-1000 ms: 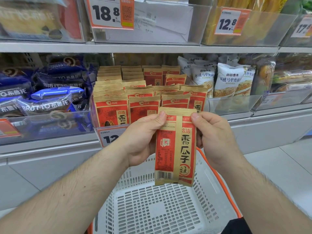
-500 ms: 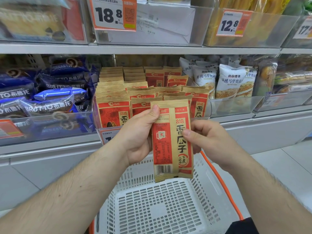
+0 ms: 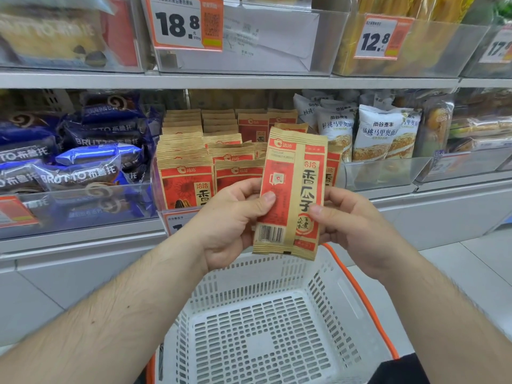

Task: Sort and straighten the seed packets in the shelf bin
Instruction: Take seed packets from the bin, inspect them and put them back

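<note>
While my left hand (image 3: 230, 217) and right hand (image 3: 357, 225) pinch one seed packet (image 3: 291, 189) upright, the shelf bin (image 3: 166, 206) rows look uneven; much sorting remains, I judge

This is a shop, the kind that sells snacks. Long grey shelves (image 3: 249, 81) run across in front of us. Clear bins (image 3: 382, 173) sit on them, full of snacks in bright bags. Big price tags hang on the bins: one at 11 o'clock says 18.8 (image 3: 184, 23), and one at 1 o'clock says 12.8 (image 3: 381, 38). Blue bags (image 3: 83, 162) are piled at 9 o'clock. Many red and tan packets (image 3: 188, 173) all the same stand in rows at 12 o'clock. White bags (image 3: 382, 131) stand at 2 o'clock. A white shopping basket (image 3: 266, 328) with an orange handle waits down at 6 o'clock. The floor has pale tiles (image 3: 471, 261).
</note>
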`<action>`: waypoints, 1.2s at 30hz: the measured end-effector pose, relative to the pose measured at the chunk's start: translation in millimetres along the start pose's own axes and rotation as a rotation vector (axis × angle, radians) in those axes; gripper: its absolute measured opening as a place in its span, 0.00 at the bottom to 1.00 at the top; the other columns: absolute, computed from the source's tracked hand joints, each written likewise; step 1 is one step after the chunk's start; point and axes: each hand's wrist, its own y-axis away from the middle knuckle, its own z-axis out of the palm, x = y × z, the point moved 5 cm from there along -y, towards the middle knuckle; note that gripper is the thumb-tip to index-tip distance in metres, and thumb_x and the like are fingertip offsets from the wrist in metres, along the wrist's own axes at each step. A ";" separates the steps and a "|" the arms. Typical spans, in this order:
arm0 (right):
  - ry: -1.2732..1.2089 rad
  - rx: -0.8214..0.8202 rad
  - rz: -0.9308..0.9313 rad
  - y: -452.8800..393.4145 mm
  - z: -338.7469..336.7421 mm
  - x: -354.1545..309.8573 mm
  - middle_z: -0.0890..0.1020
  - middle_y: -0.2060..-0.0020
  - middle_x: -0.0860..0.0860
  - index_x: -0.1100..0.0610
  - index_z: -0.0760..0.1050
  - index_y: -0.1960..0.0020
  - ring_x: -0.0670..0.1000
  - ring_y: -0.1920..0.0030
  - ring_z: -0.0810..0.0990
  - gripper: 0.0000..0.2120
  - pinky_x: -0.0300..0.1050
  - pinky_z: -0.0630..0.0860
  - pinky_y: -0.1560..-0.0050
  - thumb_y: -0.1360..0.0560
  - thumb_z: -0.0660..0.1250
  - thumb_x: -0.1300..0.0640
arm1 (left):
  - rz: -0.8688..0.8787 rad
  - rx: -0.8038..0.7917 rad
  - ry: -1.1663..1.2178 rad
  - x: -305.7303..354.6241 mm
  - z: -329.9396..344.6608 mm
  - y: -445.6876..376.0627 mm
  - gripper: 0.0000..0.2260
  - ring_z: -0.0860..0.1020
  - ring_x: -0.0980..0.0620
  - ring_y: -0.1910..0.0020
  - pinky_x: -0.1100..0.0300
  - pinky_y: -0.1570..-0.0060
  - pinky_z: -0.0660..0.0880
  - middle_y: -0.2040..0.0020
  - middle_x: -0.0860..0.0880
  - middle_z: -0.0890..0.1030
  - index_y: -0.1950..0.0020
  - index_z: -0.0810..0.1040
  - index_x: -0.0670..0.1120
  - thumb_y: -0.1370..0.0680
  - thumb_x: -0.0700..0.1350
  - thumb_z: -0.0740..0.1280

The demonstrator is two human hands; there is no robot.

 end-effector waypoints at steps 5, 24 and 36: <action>0.005 -0.172 0.016 4.1 9.6 1.6 0.85 0.51 0.62 0.58 0.76 0.38 0.66 0.56 0.82 0.23 0.50 0.79 0.64 0.33 0.73 0.60 | 0.016 0.015 0.067 2.5 -0.6 -0.9 0.17 0.85 0.43 0.53 0.49 0.59 0.84 0.49 0.40 0.85 0.41 0.79 0.41 0.29 0.41 0.68; 0.408 -0.087 -0.137 11.0 20.5 -8.7 0.85 0.55 0.52 0.51 0.78 0.45 0.53 0.56 0.85 0.27 0.53 0.83 0.59 0.38 0.74 0.37 | 0.116 -0.011 -0.557 -2.7 2.3 3.8 0.29 0.83 0.57 0.46 0.50 0.41 0.79 0.47 0.57 0.85 0.40 0.78 0.54 0.39 0.56 0.79; 0.118 -0.018 -0.248 9.3 33.4 -16.5 0.76 0.75 0.50 0.55 0.77 0.67 0.48 0.74 0.75 0.12 0.41 0.73 0.72 0.27 0.61 0.56 | 0.139 -0.114 -0.387 -5.5 11.2 2.7 0.24 0.83 0.58 0.55 0.57 0.56 0.82 0.55 0.60 0.85 0.41 0.76 0.54 0.34 0.42 0.79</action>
